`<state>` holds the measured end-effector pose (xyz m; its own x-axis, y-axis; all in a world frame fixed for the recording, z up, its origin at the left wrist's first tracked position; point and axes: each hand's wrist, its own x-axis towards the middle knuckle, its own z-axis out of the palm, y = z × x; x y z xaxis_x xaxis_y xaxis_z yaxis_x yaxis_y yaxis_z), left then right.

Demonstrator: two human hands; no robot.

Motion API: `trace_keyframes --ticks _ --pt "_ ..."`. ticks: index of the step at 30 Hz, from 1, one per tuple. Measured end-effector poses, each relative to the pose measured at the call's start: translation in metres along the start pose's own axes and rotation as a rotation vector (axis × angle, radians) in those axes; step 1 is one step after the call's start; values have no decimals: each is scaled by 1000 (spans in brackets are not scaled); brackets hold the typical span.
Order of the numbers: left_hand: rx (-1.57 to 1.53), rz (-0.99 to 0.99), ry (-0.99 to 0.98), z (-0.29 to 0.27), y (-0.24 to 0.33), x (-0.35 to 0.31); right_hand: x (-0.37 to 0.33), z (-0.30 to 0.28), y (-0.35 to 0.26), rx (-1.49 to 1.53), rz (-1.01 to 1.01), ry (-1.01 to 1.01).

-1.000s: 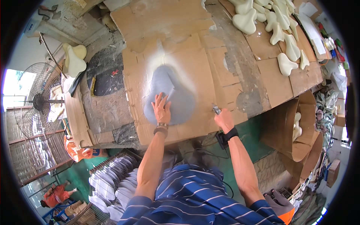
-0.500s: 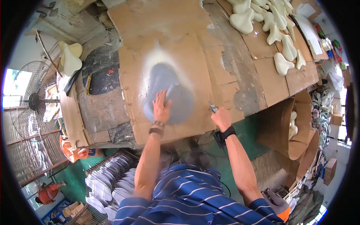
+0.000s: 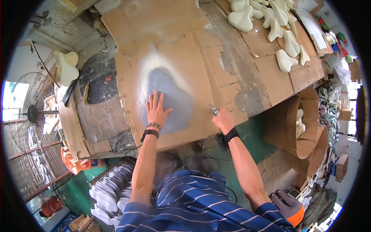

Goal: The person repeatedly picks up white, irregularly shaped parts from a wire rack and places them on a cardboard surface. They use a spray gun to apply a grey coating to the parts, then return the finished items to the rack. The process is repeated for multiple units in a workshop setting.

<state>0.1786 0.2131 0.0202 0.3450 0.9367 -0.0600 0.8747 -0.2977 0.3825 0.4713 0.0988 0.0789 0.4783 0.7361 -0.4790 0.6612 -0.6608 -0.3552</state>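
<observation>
A grey, saddle-shaped piece (image 3: 174, 104) lies on the cardboard in front of me, its narrow end pointing away. My left hand (image 3: 156, 114) rests flat on its lower left part, fingers spread and holding nothing. A whitish haze marks the cardboard around the far end of the piece. To the right, just off the piece, my right hand (image 3: 223, 123) is closed around a spray gun (image 3: 214, 111). Only the gun's metal front shows clearly; my fingers hide most of the rest.
Cream foam bicycle-saddle pads (image 3: 286, 61) are spread at the far right, with more pads (image 3: 66, 67) at the far left. A cardboard box (image 3: 280, 127) stands below the bench's right edge. A wire rack of grey-white pieces (image 3: 106, 197) and a fan (image 3: 33, 112) are on the left.
My left hand has shifted toward the left side of the grey piece, and its fingers are spread wider. My right hand stays right of the piece with the spray gun. The whole view has shifted slightly.
</observation>
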Motion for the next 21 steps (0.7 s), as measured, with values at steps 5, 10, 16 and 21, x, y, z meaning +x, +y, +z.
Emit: trace_keyframes --ticks 5,10,16,21 --pt "9 -100 73 16 5 -15 1 -1 -5 -32 27 -24" --pt "-51 -166 190 12 10 -3 4 -2 -3 -43 22 -21" --pt "-16 -50 351 -5 7 72 4 0 -6 -42 37 -31" --pt "3 -111 292 -1 5 80 0 0 -7 -21 23 -1"
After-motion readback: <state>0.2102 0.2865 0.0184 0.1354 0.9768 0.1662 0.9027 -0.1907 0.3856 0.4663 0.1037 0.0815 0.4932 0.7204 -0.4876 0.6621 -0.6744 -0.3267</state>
